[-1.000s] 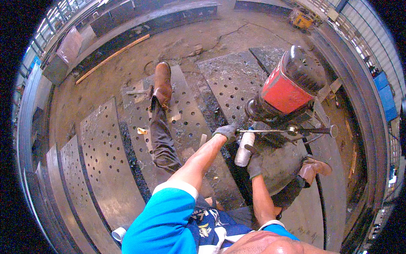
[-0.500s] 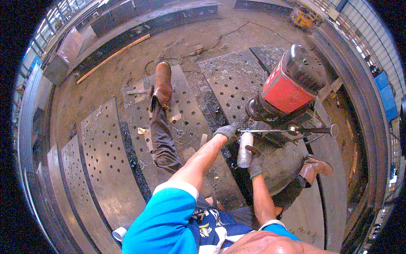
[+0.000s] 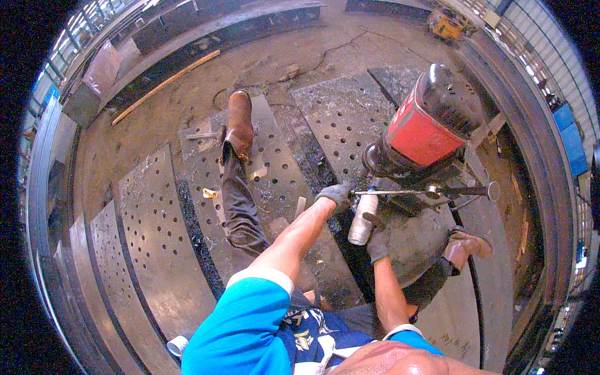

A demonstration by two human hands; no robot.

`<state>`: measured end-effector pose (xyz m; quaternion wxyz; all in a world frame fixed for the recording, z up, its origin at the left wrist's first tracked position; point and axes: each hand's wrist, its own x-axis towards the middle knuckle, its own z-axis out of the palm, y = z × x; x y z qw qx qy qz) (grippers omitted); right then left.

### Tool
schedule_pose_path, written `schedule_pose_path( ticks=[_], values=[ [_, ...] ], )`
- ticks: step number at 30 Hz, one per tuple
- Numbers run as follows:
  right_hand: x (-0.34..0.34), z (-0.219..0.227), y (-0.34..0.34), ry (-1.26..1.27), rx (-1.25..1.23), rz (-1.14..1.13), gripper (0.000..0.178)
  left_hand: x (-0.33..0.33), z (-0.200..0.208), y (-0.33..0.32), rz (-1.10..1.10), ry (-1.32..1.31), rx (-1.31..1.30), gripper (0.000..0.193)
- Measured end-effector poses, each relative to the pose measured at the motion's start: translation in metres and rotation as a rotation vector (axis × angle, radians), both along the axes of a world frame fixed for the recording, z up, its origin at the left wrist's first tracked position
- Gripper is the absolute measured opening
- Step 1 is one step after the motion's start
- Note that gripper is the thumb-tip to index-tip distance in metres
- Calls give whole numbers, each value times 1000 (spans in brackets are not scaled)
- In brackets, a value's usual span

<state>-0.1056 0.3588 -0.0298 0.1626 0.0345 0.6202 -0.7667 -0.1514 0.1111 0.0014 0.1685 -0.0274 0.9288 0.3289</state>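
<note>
Left hand (image 3: 335, 194): gloved, closed round the left end of the metal bar (image 3: 397, 193). Bar runs on the near side of the red drill (image 3: 417, 131). Right hand (image 3: 379, 242): gloved, closed on the whitish bottle (image 3: 360, 231), thumb across it, other fingers mostly hidden. Bottle tilted, top at the bar; can't tell if touching. 1 hammer (image 3: 203, 135) beside the left boot (image 3: 239, 122).

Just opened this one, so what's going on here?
The gloved left hand grips the end of a metal rod alongside a red-and-black drilling machine. The gloved right hand holds a whitish bottle, its blue-tipped end close to the rod; whether they touch isn't clear. Steel plates, many pierced with round holes, lie around, with metal shavings between them.
</note>
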Motion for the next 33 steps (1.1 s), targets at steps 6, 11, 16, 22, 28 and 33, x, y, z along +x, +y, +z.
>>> schedule_pose_path(
  ticks=[6, 11, 16, 22, 28, 33],
  values=[
    [-10, -36, 16, -132, -118, -17, 34, -3, -4, 5, 35, 27, 39, 44],
    [-8, -36, 19, 57, 89, -36, 40, -4, 0, 6, -3, 65, 0, 43],
    [0, -5, -1, -95, -9, -34, 37, -7, -9, -5, -79, -40, -49, 43],
    [1, 4, 1, 75, 143, -31, 30, -5, -7, 0, -79, -46, -47, 40],
    [0, -4, 4, -18, -25, -44, 29, -2, -1, -1, -53, -11, -10, 43],
    [5, -7, 3, -74, -84, -9, 27, 0, 10, 1, 4, -53, 22, 43]
  ],
)
